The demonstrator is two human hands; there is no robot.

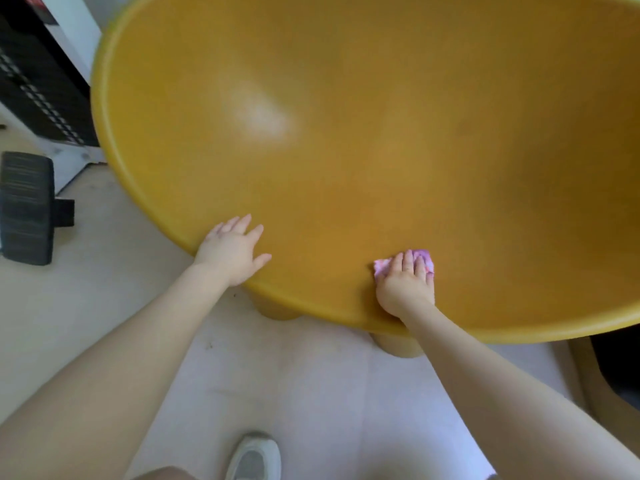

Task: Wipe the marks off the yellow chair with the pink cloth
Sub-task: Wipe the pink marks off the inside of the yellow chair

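A: Describe the yellow chair (363, 140).

B: One chair, standing on the pale tiled floor (294, 393) directly in front of the person. The shell is a wide, shallow bowl of smooth mustard-yellow plastic with a rounded rim. A soft white glare sits left of its centre. Two stubby round legs of the same colour show beneath the near rim. I can make out no marks on the surface from here, though the picture is soft.

A: The cloth?

B: One pink cloth (424, 259), bunched small, lying on the inner slope of the shell just inside the near rim, right of centre.

A: Hand states?

B: Two hands. The right hand (405, 284) lies on top of the cloth, fingers together and straight, pressing it to the plastic. The left hand (232, 249) rests flat on the near-left rim, fingers spread, holding nothing.

A: Other items, counted?

B: One white shoe (254, 457) at the bottom edge, one black padded object (26, 206) on the floor at left, one black-and-white unit (45, 71) behind it.

A: Any readable writing?

B: None legible.
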